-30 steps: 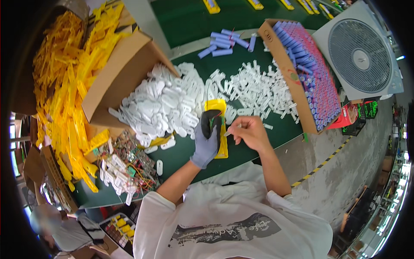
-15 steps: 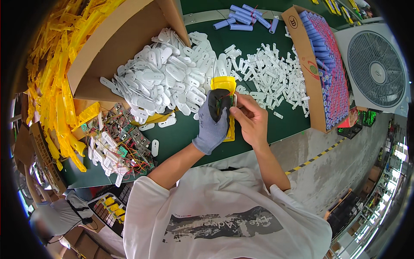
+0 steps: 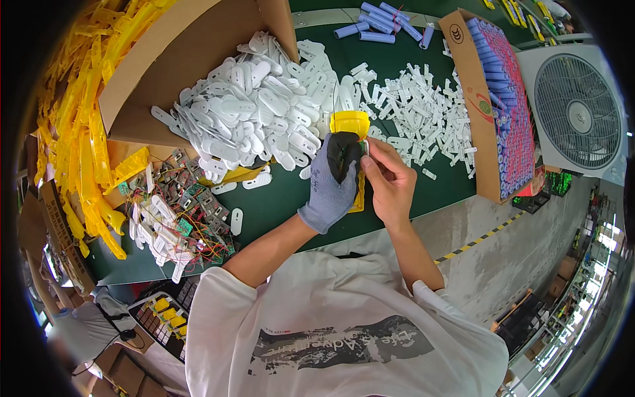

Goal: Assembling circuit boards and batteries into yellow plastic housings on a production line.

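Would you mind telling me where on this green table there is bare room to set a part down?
Bare green table shows between the circuit board heap and the gloved left hand, and right of the right hand toward the battery box. The white plastic pieces crowd the middle.

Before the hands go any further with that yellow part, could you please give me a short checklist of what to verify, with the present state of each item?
1. Left hand, in a grey glove, has a firm grip on the yellow part: ok, the fingers wrap around it.
2. Right hand reaches the part: ok, its bare fingertips meet it beside the glove.
3. What the right fingertips are working on: cannot tell, it is too small and partly hidden.
4. White plastic pieces within reach: ok, they are heaped just behind the hands.
5. Circuit boards with wires at hand: ok, they are piled to the left on the green table.
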Demonstrator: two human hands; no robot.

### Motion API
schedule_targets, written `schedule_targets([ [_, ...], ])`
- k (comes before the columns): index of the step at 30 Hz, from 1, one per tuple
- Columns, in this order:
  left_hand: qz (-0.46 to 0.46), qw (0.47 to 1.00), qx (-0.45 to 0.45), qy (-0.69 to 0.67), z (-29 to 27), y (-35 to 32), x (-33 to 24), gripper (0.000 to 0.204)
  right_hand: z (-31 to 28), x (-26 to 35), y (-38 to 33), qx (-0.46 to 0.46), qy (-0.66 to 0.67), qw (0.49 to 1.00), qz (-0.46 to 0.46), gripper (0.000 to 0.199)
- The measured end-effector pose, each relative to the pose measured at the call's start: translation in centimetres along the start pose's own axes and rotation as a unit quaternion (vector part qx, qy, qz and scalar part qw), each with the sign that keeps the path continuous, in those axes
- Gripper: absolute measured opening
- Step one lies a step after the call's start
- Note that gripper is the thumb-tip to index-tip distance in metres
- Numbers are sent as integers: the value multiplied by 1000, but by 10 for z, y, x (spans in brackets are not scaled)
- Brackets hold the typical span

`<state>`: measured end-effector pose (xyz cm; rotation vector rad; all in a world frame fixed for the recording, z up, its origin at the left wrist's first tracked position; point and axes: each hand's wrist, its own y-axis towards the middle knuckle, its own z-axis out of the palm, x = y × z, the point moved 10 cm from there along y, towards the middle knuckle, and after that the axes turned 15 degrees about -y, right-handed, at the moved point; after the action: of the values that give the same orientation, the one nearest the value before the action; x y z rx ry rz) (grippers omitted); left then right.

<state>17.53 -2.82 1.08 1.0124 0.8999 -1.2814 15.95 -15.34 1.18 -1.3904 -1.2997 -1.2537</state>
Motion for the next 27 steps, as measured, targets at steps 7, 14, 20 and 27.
schedule_targets([
  [7, 50, 998, -13, 42, 1, 1, -8, 18, -5, 23, 1, -3, -123, 989, -79, 27],
  [14, 121, 991, 8, 60, -2, -17, -16, 27, -2, 29, -16, -7, -146, 985, -91, 27],
  [20, 90, 996, -4, 15, -1, -14, -7, 22, -3, 23, -12, -13, -109, 991, -76, 27],
  [27, 52, 998, 2, -29, 3, -3, -4, 17, -6, 23, -2, -19, -151, 983, -104, 27],
])
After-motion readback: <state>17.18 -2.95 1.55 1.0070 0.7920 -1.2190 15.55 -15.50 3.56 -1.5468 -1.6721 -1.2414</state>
